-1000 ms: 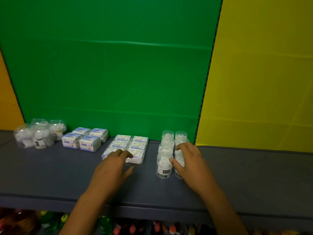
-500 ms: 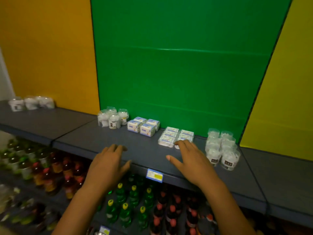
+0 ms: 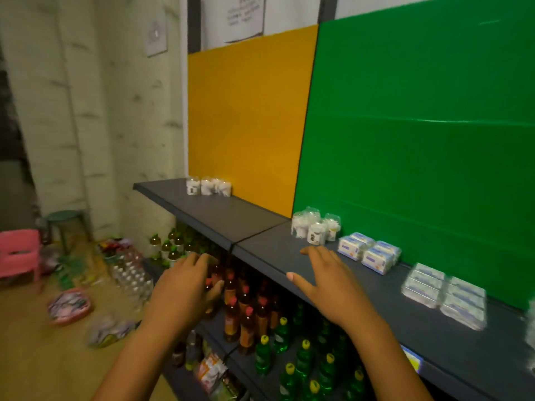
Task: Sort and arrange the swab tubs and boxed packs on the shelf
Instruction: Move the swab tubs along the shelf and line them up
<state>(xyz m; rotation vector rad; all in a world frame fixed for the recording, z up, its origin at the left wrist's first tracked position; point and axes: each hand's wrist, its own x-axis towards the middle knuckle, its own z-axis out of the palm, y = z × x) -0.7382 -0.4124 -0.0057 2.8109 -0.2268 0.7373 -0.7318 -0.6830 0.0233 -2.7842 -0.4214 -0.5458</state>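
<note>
A dark grey shelf (image 3: 260,241) is seen running from far left to near right in front of an orange panel (image 3: 246,117) and a green panel (image 3: 419,125). At its far left end, against the orange panel, a small row of clear swab tubs (image 3: 209,186) is set, white swabs visible inside them. A second cluster of swab tubs (image 3: 315,229) is placed where the orange and green panels meet, also filled with white swabs. Just to the right of that cluster, four blue-and-white boxed packs (image 3: 369,252) are grouped together in two rows. Farther right and nearer, flat clear-wrapped packs (image 3: 444,295) are laid in two columns; their print is blurred.

The left hand (image 3: 185,287) is held in the air off the shelf's front edge, over the lower shelves, fingers spread and relaxed, nothing held. The right hand (image 3: 324,279) is held low over the bare front part of the shelf, near the cluster of tubs, fingers extended and thumb out, nothing grasped; whether it touches the shelf cannot be told.

On the lower shelves, brown bottles with red caps (image 3: 246,308) and green bottles with yellow caps (image 3: 304,357) are stood in rows. A yellow-and-blue price tag (image 3: 412,360) is fixed to the shelf's front edge at the right. On the floor to the left, a pack of clear bottles (image 3: 131,273), a pink basket (image 3: 69,305), a pink chair (image 3: 18,253) and a green stool (image 3: 65,224) are seen.
</note>
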